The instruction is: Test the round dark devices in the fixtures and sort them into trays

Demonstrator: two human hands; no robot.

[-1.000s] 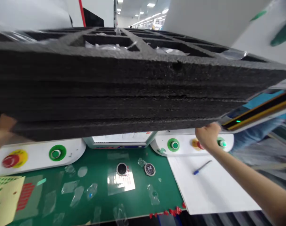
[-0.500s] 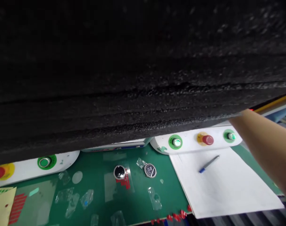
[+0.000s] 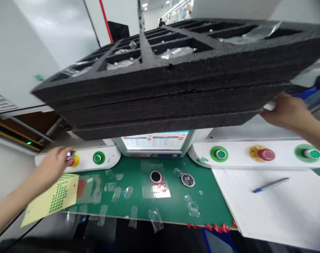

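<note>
On the left, my left hand (image 3: pixel 52 168) is closed around a small shiny dark piece (image 3: pixel 69 154), just in front of a red push button (image 3: pixel 75 160). On the right, my right hand (image 3: pixel 288 109) has its fingers closed on a small whitish piece (image 3: pixel 269 105), beside the right end of a stack of black foam trays (image 3: pixel 173 95). Clear plastic bags (image 3: pixel 176 52) lie in the top tray's compartments. Below, on the green mat (image 3: pixel 96 196), are a black-faced round watch body (image 3: pixel 156 176) and another watch body with a lit face (image 3: pixel 187 180).
A screen (image 3: pixel 156 141) stands behind the mat, between white panels with green buttons (image 3: pixel 220 154) and a red button (image 3: pixel 266 154). Paper sheets (image 3: pixel 268 211) with a pen (image 3: pixel 270 185) lie right. A yellow card (image 3: pixel 54 196) and clear film scraps (image 3: pixel 116 193) lie left.
The view has lifted and drawn back, so the foam stack fills less of it. My left hand has come into view with the shiny piece; my right hand now shows beside the stack.
</note>
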